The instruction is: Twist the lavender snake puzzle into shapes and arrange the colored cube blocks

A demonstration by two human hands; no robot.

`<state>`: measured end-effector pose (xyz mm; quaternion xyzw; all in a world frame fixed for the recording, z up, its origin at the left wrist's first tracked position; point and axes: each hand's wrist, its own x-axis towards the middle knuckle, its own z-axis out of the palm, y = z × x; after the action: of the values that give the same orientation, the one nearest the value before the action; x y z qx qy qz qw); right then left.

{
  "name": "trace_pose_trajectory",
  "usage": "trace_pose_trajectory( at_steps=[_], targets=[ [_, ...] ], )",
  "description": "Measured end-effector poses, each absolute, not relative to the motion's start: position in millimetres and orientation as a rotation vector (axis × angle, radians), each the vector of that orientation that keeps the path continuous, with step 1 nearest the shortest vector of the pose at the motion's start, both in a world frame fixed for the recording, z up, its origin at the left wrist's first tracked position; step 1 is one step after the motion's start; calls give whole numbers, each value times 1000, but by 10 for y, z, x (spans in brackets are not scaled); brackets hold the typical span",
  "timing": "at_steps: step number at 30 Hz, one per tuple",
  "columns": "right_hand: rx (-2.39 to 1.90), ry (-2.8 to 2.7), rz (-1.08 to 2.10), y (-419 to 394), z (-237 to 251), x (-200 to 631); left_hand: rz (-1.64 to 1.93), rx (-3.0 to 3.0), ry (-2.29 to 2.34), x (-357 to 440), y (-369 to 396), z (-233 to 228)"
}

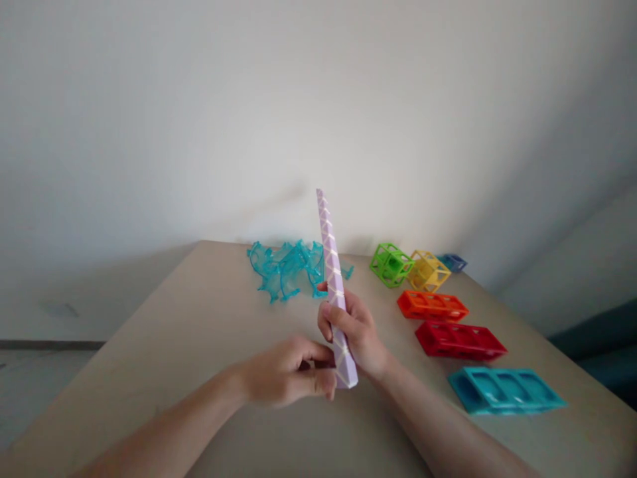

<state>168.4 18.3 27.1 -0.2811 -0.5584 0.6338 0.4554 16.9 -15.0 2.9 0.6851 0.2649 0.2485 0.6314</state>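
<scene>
A long, straight lilac bar (328, 242) with pale zigzag lines stands tilted up in front of me, its far end rising toward the wall. My right hand (355, 325) is wrapped around its lower half, thumb lying across the top face. At the near end, my left hand (293, 372) pinches the bar between thumb and fingers; part of those fingers is hidden behind it. Beyond the bar, a heap of translucent turquoise plastic pieces (286, 269) lies on the table (199, 332), partly covered by the bar and my right hand.
Along the right lie a green cube frame (391, 265), a yellow cube frame (428, 271), a small blue piece (454, 263), an orange block (432, 305), a red block (460, 340) and a teal block (507, 390). The white wall (249, 119) borders the table's far edge.
</scene>
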Motion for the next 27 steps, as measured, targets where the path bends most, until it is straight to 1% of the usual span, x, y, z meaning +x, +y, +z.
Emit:
trace_pose_trajectory(
  at_steps=[4, 8, 11, 14, 18, 22, 27],
  targets=[
    [-578, -1271, 1722, 165, 305, 1699, 614, 1430, 453, 238, -189, 81],
    [-343, -1106, 1908, 149, 341, 1745, 665, 1353, 359, 244, -227, 136],
    [-262, -1047, 1928, 140, 357, 1754, 748, 1267, 293, 224, -233, 125],
    [-376, -982, 1699, 153, 363, 1730, 982, 1155, 291, 221, -183, 86],
    [-498, -979, 1292, 194, 347, 1691, 1376, 1075, 551, 239, -64, 27],
    [-540, -1135, 1090, 177, 302, 1682, 1392, 1167, 692, 276, -29, -36],
    [-739, -1325, 1036, 138, 255, 1703, 1378, 1070, 670, 296, -52, -43]
  ],
)
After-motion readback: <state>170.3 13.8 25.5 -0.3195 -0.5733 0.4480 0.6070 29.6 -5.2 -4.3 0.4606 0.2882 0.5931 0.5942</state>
